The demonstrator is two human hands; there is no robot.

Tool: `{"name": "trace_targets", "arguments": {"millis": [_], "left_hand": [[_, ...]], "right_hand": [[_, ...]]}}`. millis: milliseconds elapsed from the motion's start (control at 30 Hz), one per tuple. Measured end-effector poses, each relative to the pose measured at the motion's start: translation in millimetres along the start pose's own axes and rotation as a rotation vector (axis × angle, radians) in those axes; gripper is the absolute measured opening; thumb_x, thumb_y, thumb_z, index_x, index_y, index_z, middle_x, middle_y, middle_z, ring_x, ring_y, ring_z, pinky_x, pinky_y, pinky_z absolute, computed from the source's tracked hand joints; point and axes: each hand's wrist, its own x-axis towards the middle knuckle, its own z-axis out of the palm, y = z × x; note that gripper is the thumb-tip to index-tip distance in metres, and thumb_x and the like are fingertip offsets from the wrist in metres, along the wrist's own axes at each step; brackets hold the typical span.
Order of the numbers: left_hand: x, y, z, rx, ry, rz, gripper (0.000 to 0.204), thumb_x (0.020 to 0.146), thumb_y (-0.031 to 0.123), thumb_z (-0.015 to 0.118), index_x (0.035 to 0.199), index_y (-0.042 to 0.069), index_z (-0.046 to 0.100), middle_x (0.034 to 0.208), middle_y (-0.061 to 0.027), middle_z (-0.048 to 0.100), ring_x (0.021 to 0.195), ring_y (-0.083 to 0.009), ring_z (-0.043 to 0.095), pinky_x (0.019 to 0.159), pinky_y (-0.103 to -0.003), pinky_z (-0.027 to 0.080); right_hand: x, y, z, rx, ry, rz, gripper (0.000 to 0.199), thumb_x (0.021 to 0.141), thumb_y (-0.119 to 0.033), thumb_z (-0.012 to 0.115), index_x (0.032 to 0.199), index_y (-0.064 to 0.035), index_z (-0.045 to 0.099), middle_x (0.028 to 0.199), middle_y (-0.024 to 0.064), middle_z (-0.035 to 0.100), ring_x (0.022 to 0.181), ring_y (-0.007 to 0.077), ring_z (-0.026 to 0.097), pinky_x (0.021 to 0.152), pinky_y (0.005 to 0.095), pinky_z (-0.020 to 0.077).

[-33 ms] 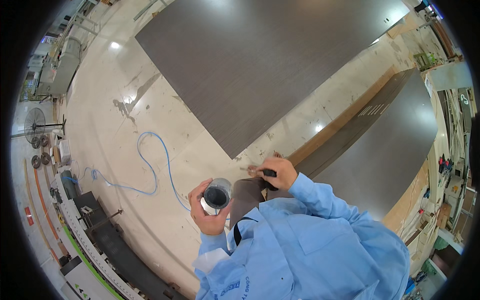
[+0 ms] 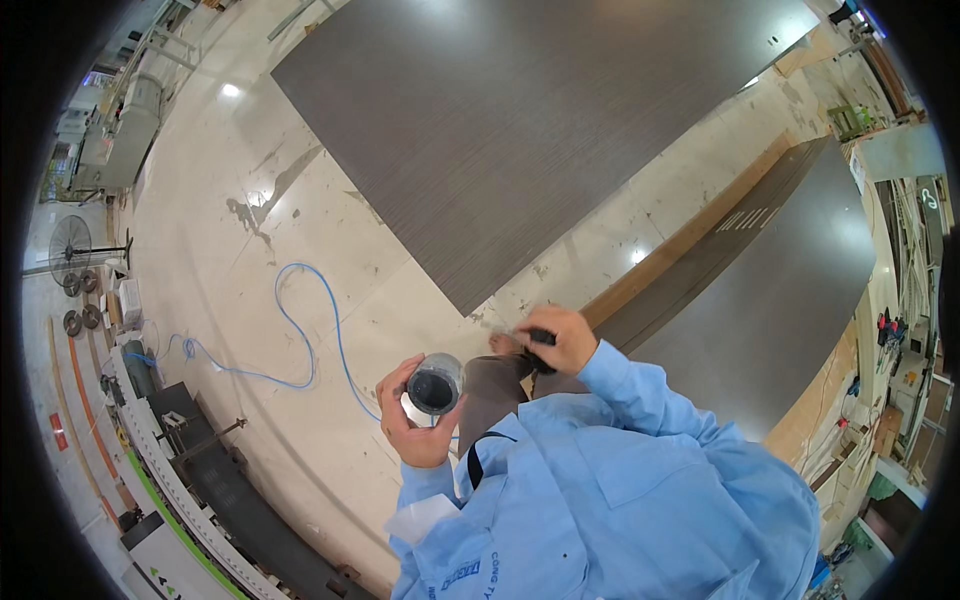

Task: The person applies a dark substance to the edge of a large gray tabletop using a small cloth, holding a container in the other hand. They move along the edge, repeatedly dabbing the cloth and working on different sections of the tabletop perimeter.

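Observation:
My left hand (image 2: 420,415) is wrapped round a grey cylindrical can (image 2: 437,383), its open top facing up and its inside dark. Closed round the black handle of a small tool (image 2: 541,337), my right hand (image 2: 568,340) is to the right of the can. The tool's thin, pale end points left, towards the near corner of a large dark wood-grain panel (image 2: 490,150); it is too blurred for me to tell its exact kind. A gap separates the tool from the can.
To the right, a stack of dark boards (image 2: 760,280) lies beyond a strip of floor. A blue hose (image 2: 335,320) curls over the pale floor (image 2: 330,240) at left. Along the left side stand a long machine (image 2: 240,515) and a fan (image 2: 70,245).
My right hand and the tool have shifted slightly to the right and away from me. The left hand and the can have stayed almost in place.

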Motion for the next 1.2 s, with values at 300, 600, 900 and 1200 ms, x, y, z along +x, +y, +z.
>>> {"name": "trace_targets", "arguments": {"millis": [300,600,900,1200], "left_hand": [[28.1,-9.0,-16.4,-0.065,0.065,0.032,0.07,0.066,0.007,0.096,0.129,0.005,0.066,0.131,-0.0108,0.069,0.117,-0.0251,0.064,0.097,-0.037,0.053],[108.3,-65.9,-43.0,-0.044,-0.071,0.162,0.065,0.067,0.011,0.095,0.126,0.009,0.069,0.123,-0.0061,0.074,0.112,-0.0261,0.063,0.084,-0.037,0.052],[224.6,-130.6,-17.2,-0.093,-0.166,0.265,0.067,0.073,0.026,0.097,0.128,0.004,0.065,0.122,-0.0114,0.07,0.109,-0.0282,0.061,0.082,-0.039,0.051],[344.9,-156.4,59.3,-0.149,-0.201,0.123,0.072,0.076,0.023,0.097,0.135,0.005,0.06,0.131,-0.0158,0.065,0.117,-0.0316,0.064,0.1,-0.043,0.054]], "right_hand": [[62.2,1.1,-74.0,0.539,0.386,0.446,0.012,0.093,-0.009,0.077,0.099,-0.0028,0.069,0.093,0.0052,0.074,0.086,0.0153,0.072,0.08,0.0322,0.059],[76.7,-28.7,3.4,0.405,0.772,0.407,0.015,0.092,-0.009,0.08,0.095,-0.0041,0.066,0.09,0.004,0.073,0.086,0.0146,0.071,0.079,0.0327,0.0582],[6.9,-63.8,37.8,0.136,1.039,0.478,0.017,0.094,-0.008,0.079,0.092,-0.005,0.062,0.091,0.0029,0.071,0.085,0.0123,0.068,0.079,0.0294,0.0564],[-2.7,-66.8,41.3,0.306,1.191,0.406,0.016,0.097,-0.007,0.076,0.091,-0.0042,0.061,0.09,0.0031,0.07,0.086,0.0123,0.067,0.081,0.0303,0.0573]]}}
